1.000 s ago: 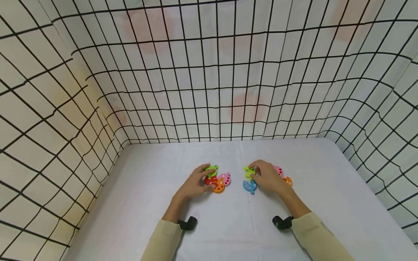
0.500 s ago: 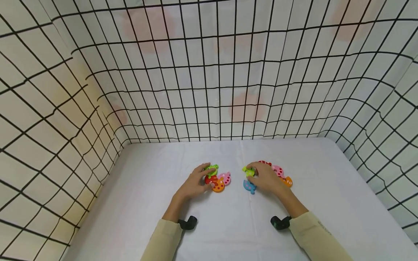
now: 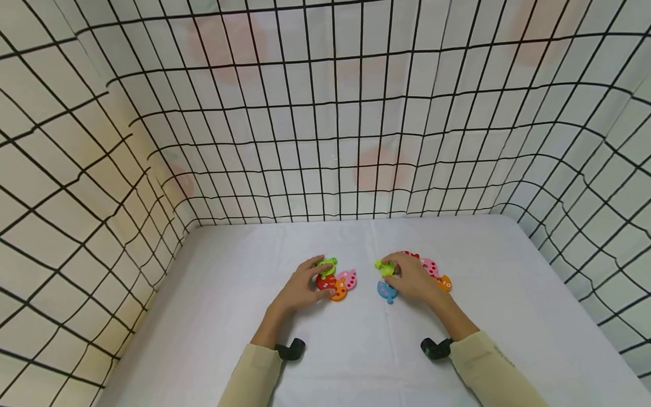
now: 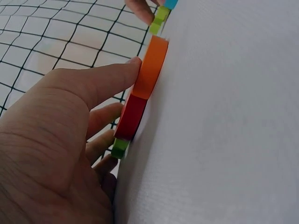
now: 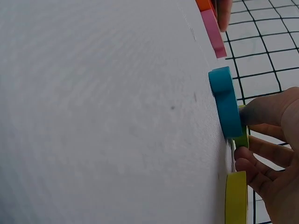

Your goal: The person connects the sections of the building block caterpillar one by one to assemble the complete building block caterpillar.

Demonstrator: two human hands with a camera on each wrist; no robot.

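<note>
My left hand point(image 3: 300, 285) rests over a cluster of flat animal-shaped pieces. Its thumb touches an orange spotted piece point(image 3: 339, 291), and its fingers reach over a green frog piece point(image 3: 328, 268). Between these lies a red piece marked 2 point(image 3: 325, 282), with a pink dotted piece point(image 3: 348, 278) on the right. My right hand point(image 3: 414, 277) pinches a light-green piece point(image 3: 386, 268) between thumb and fingers; that piece is partly covered. A blue piece point(image 3: 386, 291) lies just below it, and in the right wrist view its thick blue edge point(image 5: 225, 102) stands before the thumb.
Right of my right hand lie a pink dotted piece point(image 3: 429, 267), an orange piece marked 10 point(image 3: 445, 283) and a partly hidden red piece point(image 3: 408, 254). A white cloth covers the table point(image 3: 346, 350). Black netting point(image 3: 346, 130) stands at the back and sides.
My right hand has shifted slightly left and turned the light-green piece, now more covered by the fingers. The red piece behind that hand has come into view. My left hand stays in place.
</note>
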